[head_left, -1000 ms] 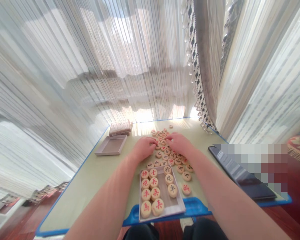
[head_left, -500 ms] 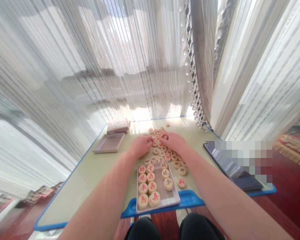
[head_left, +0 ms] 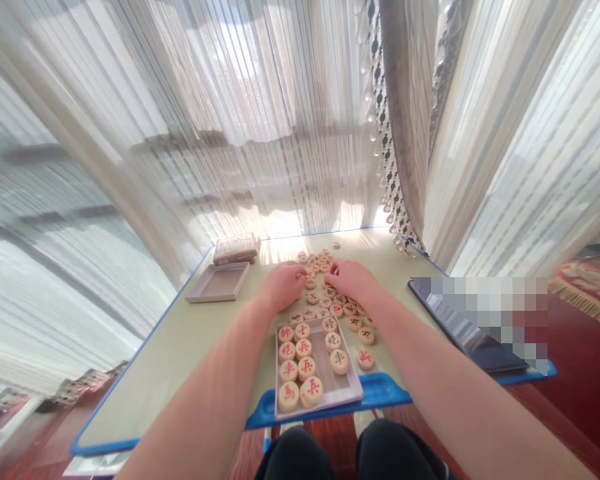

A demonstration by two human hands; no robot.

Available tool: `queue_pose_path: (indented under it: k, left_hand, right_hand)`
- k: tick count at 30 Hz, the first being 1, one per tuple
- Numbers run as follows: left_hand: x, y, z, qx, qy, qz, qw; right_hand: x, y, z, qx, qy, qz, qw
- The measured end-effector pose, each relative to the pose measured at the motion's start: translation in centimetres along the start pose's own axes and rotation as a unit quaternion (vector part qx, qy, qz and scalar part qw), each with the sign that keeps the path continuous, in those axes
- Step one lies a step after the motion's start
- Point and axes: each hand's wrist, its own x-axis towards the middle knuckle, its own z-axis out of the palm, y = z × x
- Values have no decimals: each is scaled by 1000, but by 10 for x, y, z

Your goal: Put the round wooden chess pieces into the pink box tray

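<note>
Round wooden Chinese chess pieces with red or black characters lie loosely across the middle of the table. My left hand is at their left side, its bent fingertips closed at a red-marked piece. Opposite it, my right hand has its thumb and fingers pinched at another red-marked piece, partly covered by the fingers. Nearer to me lies a shallow open box. Red pieces stand in two columns on its left, and three black pieces line its right side.
A second shallow tray lies at the back left, before a stacked bundle. On the right is a dark tablet, partly pixelated. Blue edging borders the table; sheer curtains hang behind it.
My right hand has moved slightly right and the gap between both hands is wider. The pieces in the box are unchanged. The view has tilted a little.
</note>
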Motion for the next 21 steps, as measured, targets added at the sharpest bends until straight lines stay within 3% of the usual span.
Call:
queue_pose_path:
  k: [6,13,16,21]
  left_hand:
    - [1,1,0,0,-1,-2,1000]
    - [-1,3,3,16,-1,19,1000]
    - [-2,6,4,27,2,42,999]
    - [-2,9,5,31,8,53,998]
  right_hand:
    - [-2,-1,-2,-12,8,57,998]
    - [-9,-8,-2,-85,40,-2,996]
    - [-8,-10,-3,-80,54,14,995]
    - [-6,-8,-5,-66,19,64,996]
